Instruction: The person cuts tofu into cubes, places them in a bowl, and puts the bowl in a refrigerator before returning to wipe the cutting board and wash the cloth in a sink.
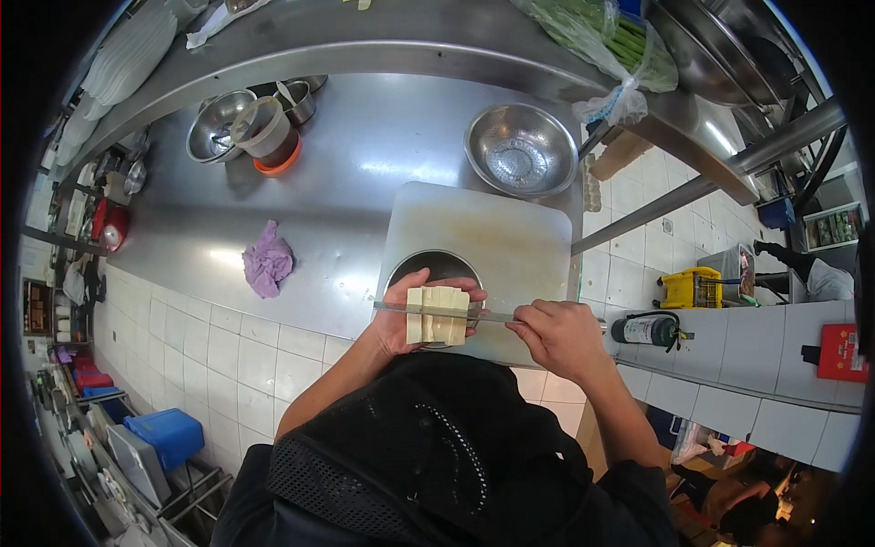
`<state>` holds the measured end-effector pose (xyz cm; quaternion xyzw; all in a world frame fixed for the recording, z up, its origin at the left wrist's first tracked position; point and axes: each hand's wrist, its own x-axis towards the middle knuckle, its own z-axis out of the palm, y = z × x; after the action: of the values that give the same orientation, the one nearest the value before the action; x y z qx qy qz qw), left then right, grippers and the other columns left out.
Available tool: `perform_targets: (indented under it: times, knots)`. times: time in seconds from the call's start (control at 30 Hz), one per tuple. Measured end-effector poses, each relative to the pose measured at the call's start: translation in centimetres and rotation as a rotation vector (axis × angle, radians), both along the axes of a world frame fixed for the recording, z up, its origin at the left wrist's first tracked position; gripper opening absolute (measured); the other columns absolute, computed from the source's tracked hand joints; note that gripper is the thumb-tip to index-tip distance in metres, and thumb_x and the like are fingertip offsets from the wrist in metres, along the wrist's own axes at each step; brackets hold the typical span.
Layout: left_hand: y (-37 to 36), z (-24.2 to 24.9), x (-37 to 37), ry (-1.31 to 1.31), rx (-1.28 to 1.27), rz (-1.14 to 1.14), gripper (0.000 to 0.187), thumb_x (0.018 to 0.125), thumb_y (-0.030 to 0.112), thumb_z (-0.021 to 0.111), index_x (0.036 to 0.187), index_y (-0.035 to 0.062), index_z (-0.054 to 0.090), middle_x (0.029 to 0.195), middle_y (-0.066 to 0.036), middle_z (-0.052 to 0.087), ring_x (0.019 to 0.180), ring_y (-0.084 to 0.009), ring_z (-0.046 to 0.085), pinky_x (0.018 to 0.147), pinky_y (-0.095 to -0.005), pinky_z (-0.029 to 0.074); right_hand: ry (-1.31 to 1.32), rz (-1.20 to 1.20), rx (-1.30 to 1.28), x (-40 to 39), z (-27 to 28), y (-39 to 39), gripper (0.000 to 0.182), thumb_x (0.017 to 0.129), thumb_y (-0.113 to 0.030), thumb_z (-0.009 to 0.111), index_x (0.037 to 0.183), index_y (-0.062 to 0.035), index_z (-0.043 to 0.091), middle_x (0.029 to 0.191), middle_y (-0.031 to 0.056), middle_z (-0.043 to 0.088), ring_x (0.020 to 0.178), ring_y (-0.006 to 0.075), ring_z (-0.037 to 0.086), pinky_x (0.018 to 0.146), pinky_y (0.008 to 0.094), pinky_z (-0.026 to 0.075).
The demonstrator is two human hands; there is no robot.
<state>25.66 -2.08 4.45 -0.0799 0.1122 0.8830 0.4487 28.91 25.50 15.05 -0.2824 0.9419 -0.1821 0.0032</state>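
My left hand [396, 321] is palm up, with a pale block of tofu [437, 330] resting on it and the fingers curving up at its far side. Several cuts part the block into slices. My right hand [562, 337] is closed around the handle of a knife [492, 316]. Its long narrow blade lies across the tofu, pointing left. Beneath my left hand a metal bowl [428, 263] stands on a white cutting board [510, 228]; the tofu and hand hide much of the bowl.
A perforated metal bowl [520, 150] stands behind the board. Farther left are a crumpled purple cloth [267, 260], a plastic tub [265, 128] of dark liquid and another metal bowl [208, 137]. A steel shelf [392, 59] crosses above the steel table [355, 201].
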Motion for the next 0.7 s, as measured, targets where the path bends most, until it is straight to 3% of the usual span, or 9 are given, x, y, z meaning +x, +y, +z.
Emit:
perform_targets:
  times: [0.3, 0.7]
  knots:
    - [-0.3, 0.4, 0.2, 0.047, 0.006, -0.012, 0.08, 0.101, 0.059, 0.049, 0.152, -0.0022, 0.045, 0.154, -0.025, 0.048, 0.137, -0.0417, 0.054, 0.11, -0.0636, 0.046, -0.009, 0.026, 0.046, 0.0, -0.9, 0.1, 0.02, 0.097, -0.032, 0.069, 0.092, -0.0133, 0.062, 0.077, 0.0055, 0.065, 0.069, 0.0294, 0.068, 0.061, 0.0418, 0.053]
    - [-0.1, 0.7, 0.3, 0.071, -0.019, -0.049, 0.078, 0.101, 0.059, 0.049, 0.152, 0.0001, 0.045, 0.152, -0.022, 0.051, 0.137, -0.0534, 0.05, 0.107, -0.0667, 0.047, -0.022, 0.045, 0.083, 0.0, -1.7, -0.1, 0.019, 0.098, -0.031, 0.067, 0.095, -0.0136, 0.06, 0.076, 0.006, 0.064, 0.07, 0.0291, 0.069, 0.062, 0.0434, 0.054]
